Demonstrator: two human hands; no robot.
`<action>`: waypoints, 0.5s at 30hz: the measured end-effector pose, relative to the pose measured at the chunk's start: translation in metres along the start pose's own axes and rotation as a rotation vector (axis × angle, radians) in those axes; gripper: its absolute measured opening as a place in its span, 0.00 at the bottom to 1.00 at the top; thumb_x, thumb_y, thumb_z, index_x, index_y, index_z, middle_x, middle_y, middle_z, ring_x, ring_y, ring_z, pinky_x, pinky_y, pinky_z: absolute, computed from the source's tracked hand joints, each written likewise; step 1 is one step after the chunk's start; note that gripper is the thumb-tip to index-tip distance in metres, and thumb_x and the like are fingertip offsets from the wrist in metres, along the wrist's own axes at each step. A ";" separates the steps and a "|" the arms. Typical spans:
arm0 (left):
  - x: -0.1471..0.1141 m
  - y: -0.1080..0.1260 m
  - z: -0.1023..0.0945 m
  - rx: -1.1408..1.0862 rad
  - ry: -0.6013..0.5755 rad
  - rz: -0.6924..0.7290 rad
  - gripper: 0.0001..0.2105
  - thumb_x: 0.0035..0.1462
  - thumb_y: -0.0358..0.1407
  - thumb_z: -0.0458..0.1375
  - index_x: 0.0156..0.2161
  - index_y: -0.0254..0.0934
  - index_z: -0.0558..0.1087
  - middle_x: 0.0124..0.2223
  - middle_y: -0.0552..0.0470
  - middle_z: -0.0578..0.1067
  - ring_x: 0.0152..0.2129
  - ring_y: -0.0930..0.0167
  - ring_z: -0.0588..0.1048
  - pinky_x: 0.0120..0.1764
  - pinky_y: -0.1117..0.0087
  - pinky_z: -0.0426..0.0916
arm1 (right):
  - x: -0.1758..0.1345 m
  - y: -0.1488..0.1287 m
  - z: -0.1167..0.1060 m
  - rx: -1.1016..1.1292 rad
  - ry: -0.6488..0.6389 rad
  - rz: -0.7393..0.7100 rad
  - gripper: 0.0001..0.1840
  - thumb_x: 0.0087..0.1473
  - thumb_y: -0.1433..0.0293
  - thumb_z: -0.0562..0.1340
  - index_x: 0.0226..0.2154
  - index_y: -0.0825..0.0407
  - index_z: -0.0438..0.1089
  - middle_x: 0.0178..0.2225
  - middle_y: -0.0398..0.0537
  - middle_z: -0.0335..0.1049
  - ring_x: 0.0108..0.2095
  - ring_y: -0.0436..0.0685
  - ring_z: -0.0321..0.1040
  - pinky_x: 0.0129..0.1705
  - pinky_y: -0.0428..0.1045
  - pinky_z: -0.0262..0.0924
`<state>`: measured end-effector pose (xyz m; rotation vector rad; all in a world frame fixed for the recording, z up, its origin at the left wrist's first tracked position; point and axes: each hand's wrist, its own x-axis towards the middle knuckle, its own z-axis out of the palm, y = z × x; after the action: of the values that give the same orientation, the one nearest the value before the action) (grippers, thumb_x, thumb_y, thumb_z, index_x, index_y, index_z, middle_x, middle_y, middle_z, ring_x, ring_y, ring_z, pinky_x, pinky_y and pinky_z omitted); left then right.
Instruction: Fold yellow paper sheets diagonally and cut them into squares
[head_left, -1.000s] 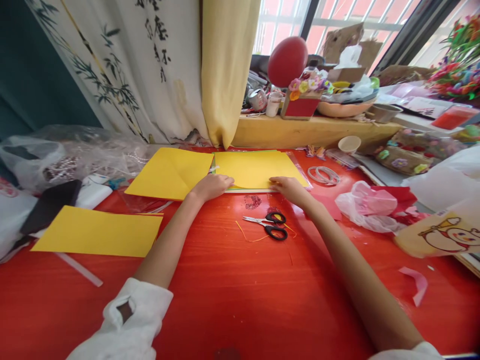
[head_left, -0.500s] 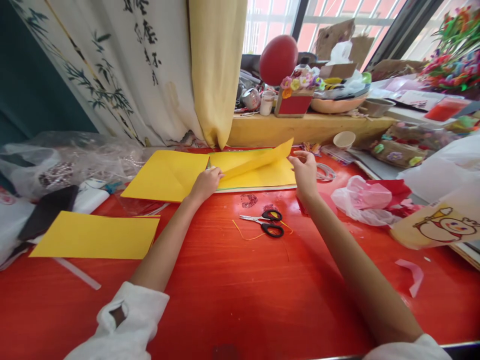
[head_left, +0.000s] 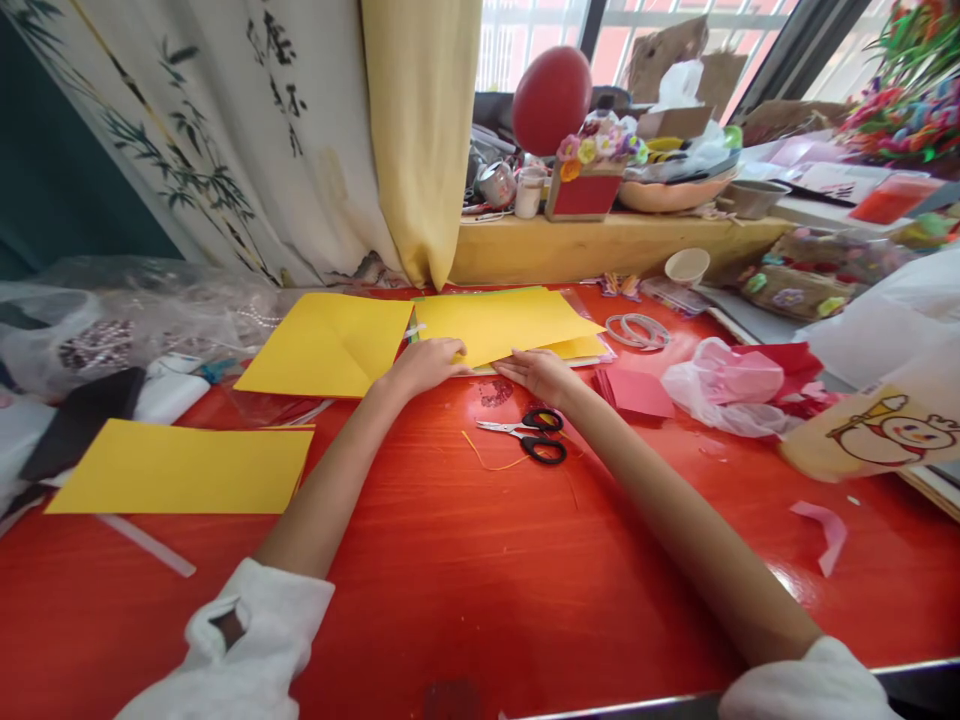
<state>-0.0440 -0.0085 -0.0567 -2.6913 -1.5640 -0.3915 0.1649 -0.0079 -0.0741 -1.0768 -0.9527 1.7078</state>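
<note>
A yellow sheet of paper point(head_left: 502, 322) lies askew on a stack of yellow paper point(head_left: 589, 347) at the far middle of the red table. My left hand point(head_left: 431, 364) has its fingers closed at the near left corner of that sheet. Along the same near edge, my right hand point(head_left: 541, 375) takes the paper between thumb and fairly straight fingers; the fingertips are partly hidden. Black-handled scissors point(head_left: 536, 435) lie just in front of the hands, with thin orange strips beside them. Left of the stack is another large yellow sheet point(head_left: 330, 345).
More yellow paper point(head_left: 184, 468) lies at the left. Red paper squares point(head_left: 636, 392), a crumpled plastic bag point(head_left: 724, 385) and a drink cup point(head_left: 877, 425) are at the right. Behind stand a curtain point(head_left: 412, 140) and a cluttered sill point(head_left: 600, 245) with a red balloon point(head_left: 552, 100).
The top yellow sheet, raised at its right end before, now lies lower and turned over the stack. My right hand has moved left and nearer, from the right corner to the near edge.
</note>
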 end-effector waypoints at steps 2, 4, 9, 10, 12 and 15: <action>0.002 -0.001 0.002 -0.014 -0.017 0.004 0.15 0.59 0.44 0.52 0.45 0.38 0.73 0.46 0.48 0.77 0.42 0.65 0.74 0.44 0.67 0.64 | 0.002 0.003 -0.003 0.025 0.005 0.010 0.17 0.58 0.64 0.58 0.48 0.55 0.64 0.46 0.51 0.66 0.42 0.54 0.68 0.41 0.54 0.66; 0.003 -0.002 0.003 -0.027 -0.033 0.009 0.14 0.59 0.43 0.52 0.43 0.39 0.74 0.44 0.50 0.78 0.41 0.65 0.75 0.44 0.67 0.63 | 0.003 0.004 -0.004 0.044 0.006 0.014 0.16 0.58 0.65 0.58 0.47 0.56 0.65 0.45 0.50 0.67 0.41 0.54 0.68 0.41 0.54 0.67; 0.003 -0.004 0.002 -0.045 -0.041 0.011 0.14 0.58 0.43 0.53 0.44 0.40 0.75 0.45 0.49 0.78 0.42 0.65 0.74 0.44 0.67 0.63 | 0.001 0.003 -0.003 0.085 0.008 -0.003 0.06 0.58 0.77 0.55 0.31 0.60 0.66 0.32 0.53 0.71 0.37 0.51 0.72 0.43 0.45 0.68; 0.003 -0.004 0.002 -0.048 -0.041 0.012 0.14 0.58 0.43 0.53 0.44 0.40 0.75 0.45 0.49 0.78 0.42 0.65 0.74 0.44 0.67 0.63 | 0.000 0.003 -0.002 0.092 0.008 -0.007 0.06 0.58 0.79 0.55 0.30 0.60 0.66 0.30 0.54 0.72 0.36 0.51 0.73 0.44 0.44 0.68; 0.003 -0.005 0.002 -0.054 -0.040 0.011 0.14 0.58 0.43 0.53 0.43 0.40 0.75 0.44 0.50 0.78 0.41 0.66 0.75 0.44 0.67 0.63 | -0.001 0.002 -0.002 0.103 0.007 -0.012 0.07 0.58 0.79 0.55 0.30 0.59 0.65 0.29 0.54 0.72 0.35 0.51 0.73 0.45 0.45 0.68; 0.003 -0.007 0.004 -0.062 -0.024 0.001 0.13 0.58 0.44 0.53 0.42 0.41 0.76 0.43 0.51 0.79 0.40 0.66 0.75 0.46 0.66 0.62 | 0.001 0.003 -0.002 0.111 0.004 -0.015 0.06 0.58 0.77 0.54 0.30 0.59 0.65 0.28 0.53 0.73 0.33 0.52 0.74 0.46 0.46 0.69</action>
<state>-0.0478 -0.0017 -0.0608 -2.7535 -1.5821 -0.4159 0.1658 -0.0080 -0.0771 -0.9976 -0.8513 1.7244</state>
